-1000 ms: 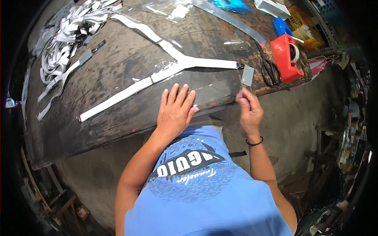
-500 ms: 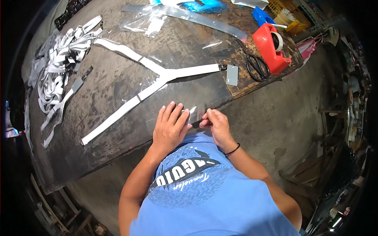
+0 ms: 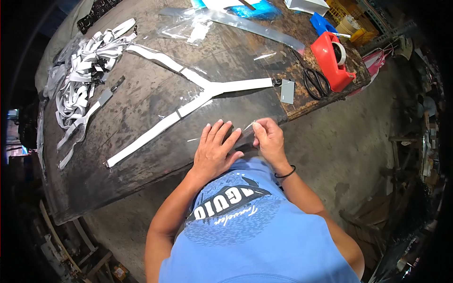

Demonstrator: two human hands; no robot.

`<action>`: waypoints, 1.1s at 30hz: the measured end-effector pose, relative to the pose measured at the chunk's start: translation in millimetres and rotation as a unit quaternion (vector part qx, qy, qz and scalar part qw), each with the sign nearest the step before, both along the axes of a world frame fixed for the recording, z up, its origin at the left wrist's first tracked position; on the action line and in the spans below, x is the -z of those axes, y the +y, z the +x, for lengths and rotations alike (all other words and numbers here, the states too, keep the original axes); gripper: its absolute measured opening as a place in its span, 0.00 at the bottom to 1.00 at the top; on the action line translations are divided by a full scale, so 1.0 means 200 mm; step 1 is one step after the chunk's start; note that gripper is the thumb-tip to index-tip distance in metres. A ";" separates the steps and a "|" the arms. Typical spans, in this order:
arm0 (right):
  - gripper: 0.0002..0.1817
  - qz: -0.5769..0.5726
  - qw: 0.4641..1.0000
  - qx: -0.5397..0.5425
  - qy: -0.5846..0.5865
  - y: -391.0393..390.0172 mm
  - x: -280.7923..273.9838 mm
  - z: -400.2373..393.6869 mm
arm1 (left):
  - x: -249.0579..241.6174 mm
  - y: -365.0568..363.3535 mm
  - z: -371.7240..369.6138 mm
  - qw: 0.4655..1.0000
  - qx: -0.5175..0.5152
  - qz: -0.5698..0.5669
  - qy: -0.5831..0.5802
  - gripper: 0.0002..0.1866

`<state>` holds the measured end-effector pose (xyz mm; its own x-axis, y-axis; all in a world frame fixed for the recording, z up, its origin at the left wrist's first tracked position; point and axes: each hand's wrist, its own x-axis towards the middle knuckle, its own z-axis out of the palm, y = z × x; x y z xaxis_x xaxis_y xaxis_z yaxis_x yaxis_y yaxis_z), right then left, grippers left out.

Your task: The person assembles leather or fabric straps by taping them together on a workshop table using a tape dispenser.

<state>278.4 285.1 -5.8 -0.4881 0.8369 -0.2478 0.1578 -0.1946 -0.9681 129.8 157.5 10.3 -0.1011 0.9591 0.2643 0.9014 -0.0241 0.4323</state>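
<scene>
My left hand [image 3: 216,147] lies flat near the table's front edge, fingers spread, over a clear plastic piece [image 3: 193,139] that is hard to make out. Just to its right, my right hand [image 3: 269,138] pinches the edge of this clear plastic between thumb and forefinger. Beyond both hands, a white Y-shaped strap [image 3: 214,88] is spread out on the table. A grey card [image 3: 287,91] sits at the strap's right end, by a black clip.
White straps [image 3: 78,78] are heaped at the left, with a single strap [image 3: 89,113] beside them. At the right are a red tape dispenser [image 3: 329,61] and black scissors [image 3: 315,85]. A long clear plastic strip [image 3: 255,30] crosses the back.
My right hand has lifted slightly with the plastic edge and shifted away from my left hand. The whole view has moved a little, so the table items appear further right.
</scene>
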 end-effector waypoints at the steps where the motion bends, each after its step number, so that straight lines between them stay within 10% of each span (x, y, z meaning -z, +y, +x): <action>1: 0.11 0.055 0.998 -0.034 0.004 0.02 -0.02 0.00 | -0.01 0.00 -0.02 0.999 -0.002 0.015 -0.040 0.35; 10: 0.10 0.336 0.859 -0.381 -0.069 0.22 -0.38 -0.13 | -0.40 0.21 -0.16 0.954 0.020 0.074 -0.291 0.26; 13: 0.10 0.213 0.920 -0.329 -0.016 0.18 -0.50 -0.19 | -0.44 0.21 -0.19 0.941 0.000 0.132 -0.311 0.06; 16: 0.09 0.109 0.959 -0.206 0.164 0.15 -0.48 -0.26 | -0.43 0.20 -0.19 0.897 -0.074 0.206 -0.385 0.05; 23: 0.08 0.084 0.964 -0.190 0.165 0.05 -0.48 -0.29 | -0.44 0.11 -0.16 0.895 -0.090 0.184 -0.396 0.03; 25: 0.07 0.305 0.932 -0.195 0.032 0.09 -0.45 -0.28 | -0.45 0.09 -0.18 0.901 -0.090 0.189 -0.380 0.06; 33: 0.05 0.427 0.873 -0.232 0.027 0.08 -0.55 -0.31 | -0.46 0.04 -0.19 0.937 -0.111 0.199 -0.264 0.07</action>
<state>216.9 300.3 104.4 -0.8158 0.4137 0.4042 -0.0225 0.6756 -0.7369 91.6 165.9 102.3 -0.5035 0.7351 0.4539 0.5670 -0.1152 0.8156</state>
